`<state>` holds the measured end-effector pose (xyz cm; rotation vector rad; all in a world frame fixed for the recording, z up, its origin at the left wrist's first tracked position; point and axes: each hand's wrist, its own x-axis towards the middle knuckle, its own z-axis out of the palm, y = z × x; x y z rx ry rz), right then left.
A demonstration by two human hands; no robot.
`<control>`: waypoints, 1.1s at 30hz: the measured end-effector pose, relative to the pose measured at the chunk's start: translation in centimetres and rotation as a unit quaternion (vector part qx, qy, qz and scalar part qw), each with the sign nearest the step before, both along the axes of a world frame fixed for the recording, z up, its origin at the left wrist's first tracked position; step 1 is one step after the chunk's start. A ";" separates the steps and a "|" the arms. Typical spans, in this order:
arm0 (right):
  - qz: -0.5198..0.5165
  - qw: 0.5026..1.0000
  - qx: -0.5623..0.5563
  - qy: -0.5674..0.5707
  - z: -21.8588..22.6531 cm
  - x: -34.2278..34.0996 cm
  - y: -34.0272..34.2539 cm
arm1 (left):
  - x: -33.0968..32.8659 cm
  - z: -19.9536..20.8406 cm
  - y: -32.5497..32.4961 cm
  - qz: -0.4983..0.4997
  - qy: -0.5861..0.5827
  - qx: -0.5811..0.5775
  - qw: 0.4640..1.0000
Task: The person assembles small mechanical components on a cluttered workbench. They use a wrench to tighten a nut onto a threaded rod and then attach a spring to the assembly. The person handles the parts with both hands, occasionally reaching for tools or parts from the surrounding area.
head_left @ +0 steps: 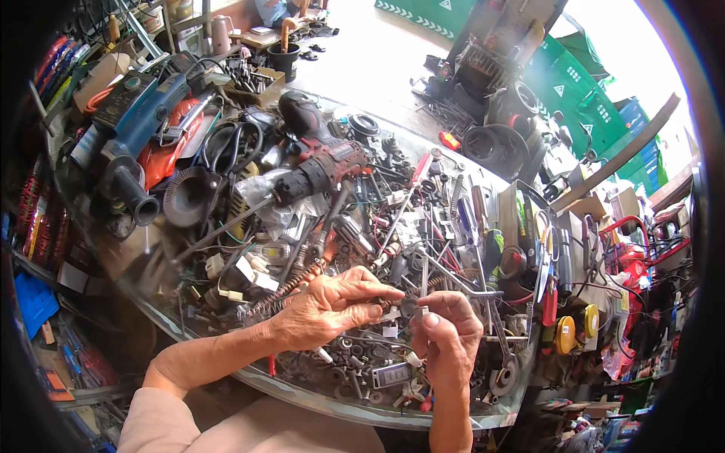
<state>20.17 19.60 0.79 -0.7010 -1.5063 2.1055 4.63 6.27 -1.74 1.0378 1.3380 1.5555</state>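
Over the near part of a cluttered glass-topped table (302, 385), my two hands work close together. My left hand (328, 306) points to the right, its thumb and forefinger drawn together; whatever sits between them is too small to make out. Facing it, my right hand (451, 332) pinches a small pale metal piece (423, 310) between thumb and forefinger. Beneath both hands lie loose nuts, washers and small fittings. A grey rectangular module (392, 375) rests just below them, and a rusty coil spring (283, 287) lies beyond my left wrist.
A red-and-black cordless drill (321, 162) lies across the pile, with a blue angle grinder (143, 121) to its left. Screwdrivers (466, 215), scissors (544, 260) and yellow round tins (566, 334) crowd the right side. Another person (276, 11) sits at the far back.
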 end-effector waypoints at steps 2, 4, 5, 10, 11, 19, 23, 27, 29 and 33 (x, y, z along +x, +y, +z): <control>0.004 0.999 -0.039 0.014 -0.1 0.1 0.3 | 0.2 0.0 0.1 0.004 0.012 -0.001 1.000; 0.014 0.994 -0.103 0.018 0.1 0.1 0.8 | 0.4 0.0 0.1 0.014 -0.004 -0.004 1.000; 0.022 0.996 -0.089 0.008 -0.2 0.2 1.0 | 0.3 -0.5 0.0 0.017 0.004 -0.001 1.000; 0.105 0.990 -0.068 -0.059 -0.3 -0.2 0.0 | 0.6 -0.3 -0.1 -0.012 -0.118 0.019 0.993; 0.115 0.989 -0.084 -0.045 -0.6 0.1 0.2 | 0.9 0.0 -0.2 -0.003 -0.112 0.020 0.994; 0.120 0.988 0.092 -0.043 -1.0 0.3 -0.5 | 1.9 0.7 -0.3 0.053 0.010 0.028 0.998; 0.123 0.966 0.225 -0.030 -0.7 0.1 -0.4 | 1.7 0.7 -0.6 0.063 0.079 0.040 0.994; 0.098 0.973 0.210 0.006 -1.7 0.2 -0.9 | 1.9 0.2 -0.6 0.071 0.130 0.063 0.987; 0.074 0.992 0.104 0.012 -1.5 0.2 -1.2 | 1.8 -0.2 -0.4 0.092 0.188 0.091 0.974; 0.006 0.999 -0.019 0.040 -0.5 0.1 -0.5 | 1.3 -0.5 -0.1 0.054 0.217 0.075 0.972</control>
